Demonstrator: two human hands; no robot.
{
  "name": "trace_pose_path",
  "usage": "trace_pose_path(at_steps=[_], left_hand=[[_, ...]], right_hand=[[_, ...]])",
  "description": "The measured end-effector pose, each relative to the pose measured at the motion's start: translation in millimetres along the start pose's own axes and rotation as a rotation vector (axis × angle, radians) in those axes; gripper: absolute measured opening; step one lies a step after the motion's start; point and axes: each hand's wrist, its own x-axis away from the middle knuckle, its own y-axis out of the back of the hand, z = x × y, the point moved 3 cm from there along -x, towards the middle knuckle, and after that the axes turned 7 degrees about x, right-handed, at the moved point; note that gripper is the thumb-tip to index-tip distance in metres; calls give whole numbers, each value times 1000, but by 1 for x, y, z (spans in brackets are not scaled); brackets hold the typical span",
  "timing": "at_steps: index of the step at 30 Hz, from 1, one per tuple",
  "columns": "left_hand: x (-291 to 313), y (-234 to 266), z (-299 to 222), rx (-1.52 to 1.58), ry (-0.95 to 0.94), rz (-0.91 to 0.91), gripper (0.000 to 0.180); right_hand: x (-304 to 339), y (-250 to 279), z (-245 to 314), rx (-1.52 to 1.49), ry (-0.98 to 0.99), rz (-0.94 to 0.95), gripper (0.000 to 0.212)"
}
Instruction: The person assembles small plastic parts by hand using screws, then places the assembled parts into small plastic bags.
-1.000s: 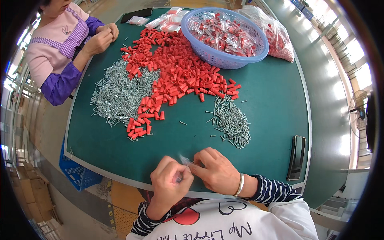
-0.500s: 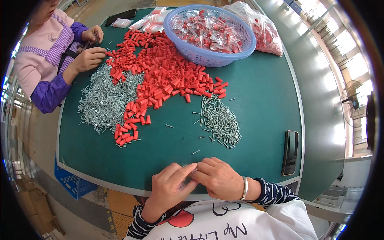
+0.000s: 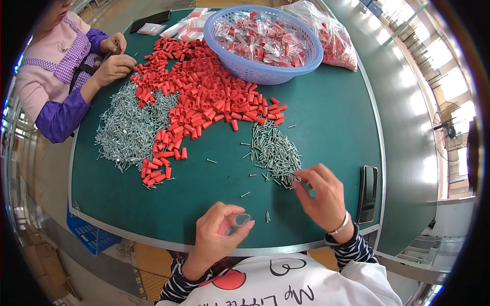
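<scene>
My left hand (image 3: 218, 228) is closed round a small clear plastic bag (image 3: 242, 219), its mouth held apart between thumb and forefinger, near the table's front edge. What lies inside the bag I cannot make out. Over at the near end of the smaller pile of screws (image 3: 275, 153), my right hand (image 3: 322, 196) pinches screws (image 3: 295, 178) with thumb and fingertips; how many is hidden. A couple of loose screws (image 3: 267, 217) lie between my hands. Beyond, red tapered plastic caps (image 3: 214, 97) spread across the middle of the green table.
A bigger screw heap (image 3: 127, 130) lies at left, near a co-worker's hands (image 3: 116, 66). Filled packets heap up in a blue-purple basket (image 3: 245, 66), with a bulging plastic sack (image 3: 334, 41) behind it. A phone (image 3: 368, 194) lies by the right edge; a blue crate (image 3: 92, 232) stands below.
My right hand has left the bag and moved right and forward to the small screw pile. The left hand stays in place with the bag, whose mouth now shows open. Loose screws now show between my hands.
</scene>
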Motion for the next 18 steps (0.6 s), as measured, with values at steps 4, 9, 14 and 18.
trace_pose_path(at_steps=[4, 9, 14, 18], left_hand=[[-1, -6, -1, -50, -37, 26, 36], [0, -6, 2, -67, -64, 5, 37], [1, -4, 2, -91, -65, -26, 39], [0, -3, 0, -126, -93, -35, 40]], right_hand=[[-5, -10, -16, 152, -18, 113, 15], [-19, -25, 0, 171, 127, 106, 12], [-20, -30, 3, 40, 164, 80, 11], [-19, -34, 6, -353, 85, 108, 13]])
